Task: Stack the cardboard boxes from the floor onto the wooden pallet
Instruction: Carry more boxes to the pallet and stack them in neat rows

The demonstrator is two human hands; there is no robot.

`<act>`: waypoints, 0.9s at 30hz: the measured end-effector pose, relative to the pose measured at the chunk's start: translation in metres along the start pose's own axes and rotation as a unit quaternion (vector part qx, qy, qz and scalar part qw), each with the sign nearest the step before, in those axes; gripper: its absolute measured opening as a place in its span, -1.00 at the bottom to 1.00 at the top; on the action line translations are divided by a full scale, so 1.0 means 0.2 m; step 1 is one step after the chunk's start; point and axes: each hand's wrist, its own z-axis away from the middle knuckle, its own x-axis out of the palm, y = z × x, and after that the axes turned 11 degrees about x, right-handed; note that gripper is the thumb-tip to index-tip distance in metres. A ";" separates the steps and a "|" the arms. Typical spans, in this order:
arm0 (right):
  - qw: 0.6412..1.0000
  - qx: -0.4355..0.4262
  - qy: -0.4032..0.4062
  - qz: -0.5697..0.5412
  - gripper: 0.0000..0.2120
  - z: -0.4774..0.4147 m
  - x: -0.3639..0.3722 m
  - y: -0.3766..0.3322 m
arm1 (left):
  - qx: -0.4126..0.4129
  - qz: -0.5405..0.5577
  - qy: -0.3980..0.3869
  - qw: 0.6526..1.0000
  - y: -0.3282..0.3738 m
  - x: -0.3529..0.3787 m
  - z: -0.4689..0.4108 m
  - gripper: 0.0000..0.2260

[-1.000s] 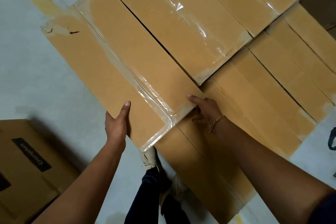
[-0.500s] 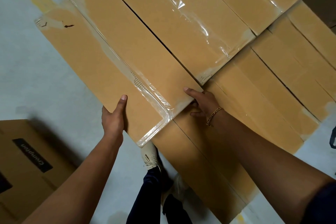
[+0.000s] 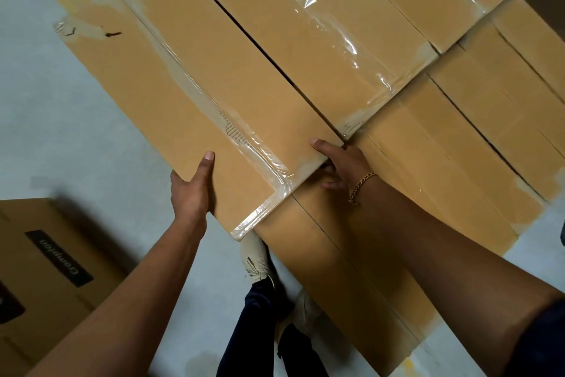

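1. The long flat tan cardboard box (image 3: 195, 107) lies slantwise at the top of the stack, just beside a like tan box wrapped in clear film (image 3: 305, 40), with a thin dark gap between them. Its left side overhangs the grey floor (image 3: 46, 119). I cannot tell whether it rests fully or is partly lifted.
2. The left hand (image 3: 191, 193) grips the near left edge, thumb flat on top and fingers hidden beneath.
3. The right hand (image 3: 342, 165), with a gold chain bracelet (image 3: 362, 187) at the wrist, grips the near right corner. Its thumb lies on top and its fingers curl under the end.
4. A lower layer of tan boxes (image 3: 458, 138) lies crosswise underneath. The wooden pallet is hidden.
5. Handling, as a judgement:
   - The box looks stiff along its length and does not sag over the floor.
   - It is probably moderate in weight but awkward, as its length gives leverage.
   - The glossy clear tape strip (image 3: 266, 159) looks slick, so bare cardboard gives the better purchase.
   - The two near corners suit sliding it; a lift would call for hands set wider apart.
   - A small tear shows at the far left corner (image 3: 113, 34), so avoid pulling there.
6. Writing:
   - The brown carton on the floor (image 3: 46, 315) at lower left carries a black label (image 3: 58, 257) reading "Crompton", seen turned sideways.
   - There is faint print under the tape on the held box, which is unreadable.
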 end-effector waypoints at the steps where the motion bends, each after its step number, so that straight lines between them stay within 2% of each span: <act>1: 1.000 -0.003 -0.003 0.004 0.04 0.00 0.00 0.00 | -0.002 0.002 -0.002 1.000 0.00 0.00 0.00 -0.28; 5: 1.000 0.000 -0.020 0.001 0.02 0.00 -0.02 0.00 | -0.011 0.012 0.001 1.000 0.01 0.00 0.01 -0.27; 8: 1.000 0.002 -0.016 0.001 0.13 0.00 -0.01 -0.02 | -0.017 0.017 0.004 1.000 0.02 0.01 0.01 -0.33; 11: 1.000 0.000 -0.014 -0.003 0.01 -0.01 -0.01 -0.02 | -0.018 0.024 0.006 1.000 0.02 0.01 0.01 -0.36; 18: 1.000 -0.014 0.002 0.015 0.14 -0.04 -0.01 -0.02 | -0.012 0.021 0.006 1.000 0.02 0.01 0.01 -0.19; 27: 1.000 -0.021 0.013 0.011 0.18 -0.03 -0.01 -0.04 | 0.000 0.014 0.002 1.000 0.03 0.01 0.02 -0.17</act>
